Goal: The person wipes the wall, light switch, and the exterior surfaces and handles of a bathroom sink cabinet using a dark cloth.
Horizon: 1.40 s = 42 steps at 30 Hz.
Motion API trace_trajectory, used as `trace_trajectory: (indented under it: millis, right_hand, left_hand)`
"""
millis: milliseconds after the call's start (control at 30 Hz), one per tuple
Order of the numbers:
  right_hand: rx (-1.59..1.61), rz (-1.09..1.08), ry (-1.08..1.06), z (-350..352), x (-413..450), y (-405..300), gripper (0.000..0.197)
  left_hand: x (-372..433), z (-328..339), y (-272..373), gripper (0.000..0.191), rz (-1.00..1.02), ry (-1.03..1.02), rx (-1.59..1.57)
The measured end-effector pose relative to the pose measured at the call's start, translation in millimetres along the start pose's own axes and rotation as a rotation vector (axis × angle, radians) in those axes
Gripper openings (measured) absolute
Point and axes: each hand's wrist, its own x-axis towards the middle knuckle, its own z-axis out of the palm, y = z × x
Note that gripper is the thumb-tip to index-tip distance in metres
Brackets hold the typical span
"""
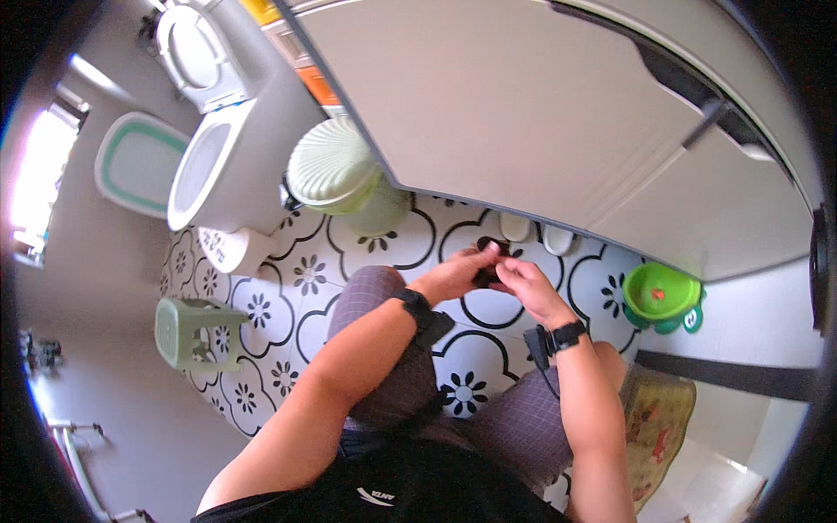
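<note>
My left hand (454,274) and my right hand (528,287) meet in front of my knees, above the patterned tile floor (471,359). Between them is a small dark object (485,276); its kind is hard to tell. The fingers of my left hand are closed around it, with the thumb on top. My right hand's fingertips touch its near side, and whether they grip it cannot be made out. Both wrists wear black straps with small devices. Just beyond the hands, two white rounded objects (515,227) poke out from under a large pale cabinet-like panel (510,111).
A ribbed green lidded bin (333,167), a toilet (196,173) with raised lid and a white bin (235,250) stand left. Nearer is a green plastic stool (169,333). At right are a green child's potty (660,292) and a patterned mat (660,431).
</note>
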Motion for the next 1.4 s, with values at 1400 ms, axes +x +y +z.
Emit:
trace_trajectory:
  millis: [1400]
  right_hand:
    - [-0.033,0.141,0.239,-36,-3,-2,0.037]
  left_hand:
    - [74,42,61,0.023,0.554,0.927,-0.202]
